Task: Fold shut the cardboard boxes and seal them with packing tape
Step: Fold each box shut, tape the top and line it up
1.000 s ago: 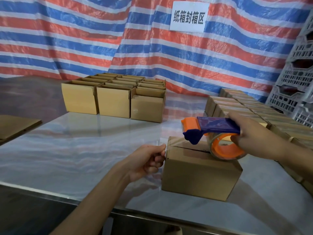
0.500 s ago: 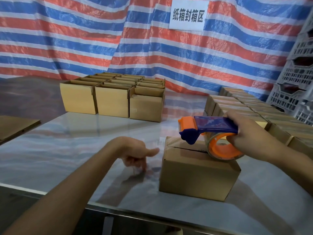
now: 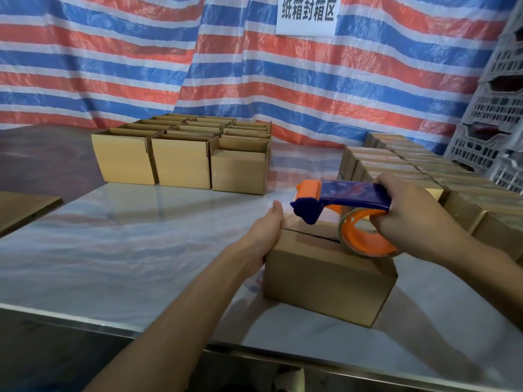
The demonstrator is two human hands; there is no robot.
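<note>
The glossy, pale marbled tabletop [image 3: 127, 250] is the first hazard: it looks slick, and the small brown cardboard box [image 3: 325, 278] standing near its front edge, flaps folded down, could skate away when tape is dragged across it. The block of open-topped cardboard boxes [image 3: 181, 162] at the far side and the rows of closed cardboard boxes [image 3: 396, 165] at the right are well apart from it, so a collision seems unlikely. The orange-and-blue plastic tape dispenser [image 3: 348, 199] is over the box's top, its roll low at the right part and its blue nose raised above the left part; whether the roll touches the cardboard cannot be told. If the nose lands off line, the strip would probably miss the dark seam [image 3: 314, 236] between the flaps, which gapes slightly. The right hand [image 3: 404, 213] has its fingers curled round the dispenser's handle and roll; a twisted wrist would likely wrinkle the tape. The left hand [image 3: 268, 230] is flat, fingers straight, thumb up, pressed against the box's left end and holding nothing; just beside the nose, it risks a nick from the cutter.
</note>
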